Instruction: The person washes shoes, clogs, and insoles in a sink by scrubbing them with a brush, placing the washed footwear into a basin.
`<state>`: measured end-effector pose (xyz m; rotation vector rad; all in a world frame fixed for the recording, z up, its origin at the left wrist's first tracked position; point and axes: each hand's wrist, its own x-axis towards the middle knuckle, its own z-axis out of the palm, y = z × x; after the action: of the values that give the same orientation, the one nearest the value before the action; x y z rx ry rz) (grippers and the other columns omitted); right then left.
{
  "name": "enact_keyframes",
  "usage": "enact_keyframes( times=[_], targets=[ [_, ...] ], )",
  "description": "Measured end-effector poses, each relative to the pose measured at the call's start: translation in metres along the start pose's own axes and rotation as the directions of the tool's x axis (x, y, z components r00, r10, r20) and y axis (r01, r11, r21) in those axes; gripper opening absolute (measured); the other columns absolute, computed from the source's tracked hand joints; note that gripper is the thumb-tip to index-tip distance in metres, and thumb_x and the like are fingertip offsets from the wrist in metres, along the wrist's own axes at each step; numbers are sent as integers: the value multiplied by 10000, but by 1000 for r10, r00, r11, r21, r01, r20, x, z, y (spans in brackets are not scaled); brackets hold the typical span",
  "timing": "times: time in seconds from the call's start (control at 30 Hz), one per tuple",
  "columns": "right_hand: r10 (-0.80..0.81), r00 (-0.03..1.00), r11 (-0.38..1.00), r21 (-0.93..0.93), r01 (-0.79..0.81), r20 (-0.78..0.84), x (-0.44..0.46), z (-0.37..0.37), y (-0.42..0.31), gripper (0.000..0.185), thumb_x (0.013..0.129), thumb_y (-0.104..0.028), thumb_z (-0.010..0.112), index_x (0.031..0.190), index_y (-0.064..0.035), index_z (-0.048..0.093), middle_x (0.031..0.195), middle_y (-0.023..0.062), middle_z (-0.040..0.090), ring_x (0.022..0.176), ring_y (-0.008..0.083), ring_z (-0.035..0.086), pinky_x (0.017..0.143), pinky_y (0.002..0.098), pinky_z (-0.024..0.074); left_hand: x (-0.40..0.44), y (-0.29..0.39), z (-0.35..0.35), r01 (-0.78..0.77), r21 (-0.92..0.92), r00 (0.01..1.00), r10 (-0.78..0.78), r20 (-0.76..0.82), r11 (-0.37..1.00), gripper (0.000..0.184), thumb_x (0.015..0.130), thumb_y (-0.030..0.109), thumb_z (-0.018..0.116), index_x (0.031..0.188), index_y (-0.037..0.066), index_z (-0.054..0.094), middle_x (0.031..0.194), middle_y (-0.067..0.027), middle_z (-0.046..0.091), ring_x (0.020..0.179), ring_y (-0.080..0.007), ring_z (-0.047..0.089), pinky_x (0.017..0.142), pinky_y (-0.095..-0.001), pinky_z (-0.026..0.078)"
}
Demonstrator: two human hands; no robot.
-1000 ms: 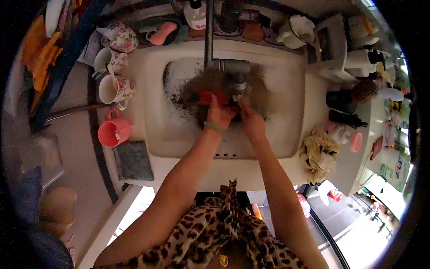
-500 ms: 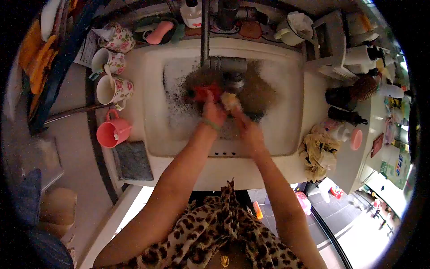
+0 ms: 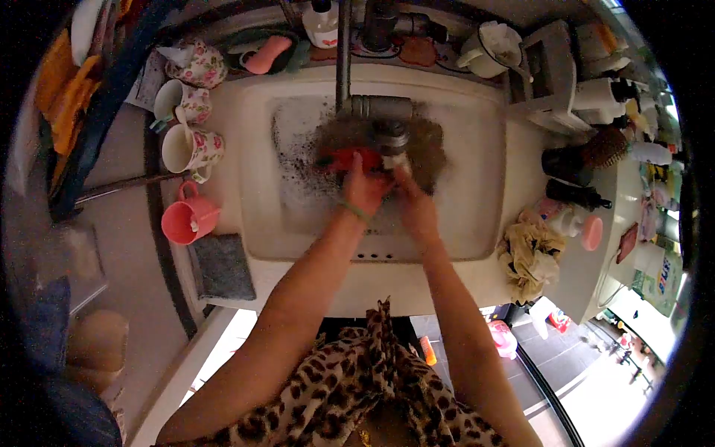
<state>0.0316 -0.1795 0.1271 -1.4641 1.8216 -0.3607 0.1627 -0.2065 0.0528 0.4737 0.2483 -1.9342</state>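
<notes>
Over the sink (image 3: 477,223), my left hand (image 3: 365,190) is closed around a bright red item (image 3: 342,159) whose kind is too blurred to make out. Beside it, my right hand (image 3: 417,212) grips a small pale yellowish scrubber (image 3: 395,160), directly beneath the faucet head (image 3: 390,134). The two hands are close together, their fingertips partly hidden by what they hold. Dark, dirty water and black specks spread across the basin floor around them.
Flowered mugs (image 3: 195,150), a pink mug (image 3: 189,216) and a grey cloth (image 3: 223,267) line the left rim. A crumpled beige cloth (image 3: 532,257) and a hairbrush (image 3: 605,145) are on the right. A white enamel pot (image 3: 497,51) stands behind.
My right hand has brought the pale scrubber slightly right, under the faucet head. My left hand has shifted a little right with the red item, which shows more clearly.
</notes>
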Motion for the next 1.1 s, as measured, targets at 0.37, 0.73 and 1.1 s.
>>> enact_keyframes(
  times=[0.37, 0.73, 1.1],
  targets=[
    [-26, 996, 998, -52, 31, 88, -33, -2, -4, 397, 927, -150, 471, 1308, -251, 516, 1019, 199, 637, 867, 344, 643, 716, 394, 495, 12, -11, 2, 155, 88, 938, -119, -327, 984, 418, 968, 421, 413, 1172, 77, 537, 1111, -85, 598, 1004, -265, 579, 858, -425, 491],
    [-102, 984, 991, -69, 112, 145, -43, -10, -30, 391, 912, -199, 535, 1296, -271, 524, 954, 180, 646, 823, 378, 629, 680, 424, 505, 8, -3, 4, 71, 77, 984, -57, -168, 995, 455, 958, 440, 398, 1181, 69, 539, 1107, -108, 602, 999, -281, 591, 840, -457, 502],
    [-105, 990, 972, 218, 83, 90, 47, -42, 28, 374, 872, -296, 609, 1101, 0, 599, 679, 44, 594, 531, 168, 536, 458, 317, 400, -3, 8, 19, 220, 242, 975, -214, -51, 945, 405, 994, 349, 345, 1174, 43, 538, 1088, -134, 625, 1038, -285, 588, 905, -476, 470]
  ],
)
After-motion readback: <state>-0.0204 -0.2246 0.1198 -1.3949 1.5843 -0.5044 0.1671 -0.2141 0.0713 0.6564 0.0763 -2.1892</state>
